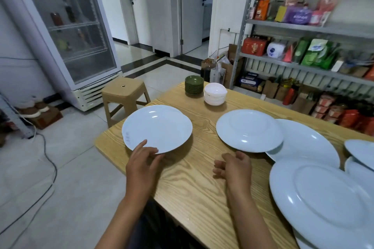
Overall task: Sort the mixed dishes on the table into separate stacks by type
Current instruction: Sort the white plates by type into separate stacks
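A deep white plate (157,128) lies near the left edge of the wooden table (190,184), on top of another like it. My left hand (142,162) touches its near rim, thumb on top and fingers at the edge. My right hand (233,166) hovers over the bare wood, loosely curled and holding nothing. Just beyond it a white plate (250,130) lies upside down, overlapping a larger white plate (307,143). A big upturned plate (323,204) fills the near right. A stack of green bowls (193,85) and a stack of white bowls (215,94) stand at the far end.
More white plates (362,153) overlap at the right edge. A tan plastic stool (125,95) stands off the table's left far corner. A glass-door fridge (66,26) is at the left, and metal shelves (311,50) with packaged goods line the right wall.
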Available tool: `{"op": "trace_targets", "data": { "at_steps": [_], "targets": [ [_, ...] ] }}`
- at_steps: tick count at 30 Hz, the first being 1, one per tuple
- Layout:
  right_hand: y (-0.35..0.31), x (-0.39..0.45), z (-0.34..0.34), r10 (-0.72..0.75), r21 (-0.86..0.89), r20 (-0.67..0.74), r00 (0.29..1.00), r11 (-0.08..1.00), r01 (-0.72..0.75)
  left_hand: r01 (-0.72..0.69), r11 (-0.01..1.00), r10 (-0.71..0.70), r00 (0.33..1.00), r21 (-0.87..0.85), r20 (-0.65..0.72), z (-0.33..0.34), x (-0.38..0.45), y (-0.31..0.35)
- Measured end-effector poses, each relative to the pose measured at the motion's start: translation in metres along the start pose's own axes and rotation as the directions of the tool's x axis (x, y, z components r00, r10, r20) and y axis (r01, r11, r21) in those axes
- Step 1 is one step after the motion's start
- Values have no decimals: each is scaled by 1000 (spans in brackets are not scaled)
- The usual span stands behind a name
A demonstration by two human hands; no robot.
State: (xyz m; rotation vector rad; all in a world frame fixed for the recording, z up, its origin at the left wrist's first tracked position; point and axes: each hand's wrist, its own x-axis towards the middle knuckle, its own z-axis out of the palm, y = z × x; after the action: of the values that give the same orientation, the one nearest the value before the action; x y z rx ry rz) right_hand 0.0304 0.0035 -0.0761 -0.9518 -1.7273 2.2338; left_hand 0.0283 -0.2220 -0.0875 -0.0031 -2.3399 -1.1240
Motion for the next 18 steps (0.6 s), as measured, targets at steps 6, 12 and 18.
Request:
{"op": "trace_targets", "data": {
  "at_steps": [6, 12, 18],
  "targets": [
    [-16, -1, -9, 108, 278, 39, 993, 954, -114, -8, 984, 1, 999, 177, 39, -2, 2, 0],
    [-21, 12, -18, 173, 440, 79, 982, 878, -190, -140, 990, 140, 990, 4, 3, 6, -9, 49],
    [-41, 34, -35, 225, 545, 166, 960, 790, -280, -210, 962, 222, 974, -174, 50, 49, -19, 95]
  ]
}}
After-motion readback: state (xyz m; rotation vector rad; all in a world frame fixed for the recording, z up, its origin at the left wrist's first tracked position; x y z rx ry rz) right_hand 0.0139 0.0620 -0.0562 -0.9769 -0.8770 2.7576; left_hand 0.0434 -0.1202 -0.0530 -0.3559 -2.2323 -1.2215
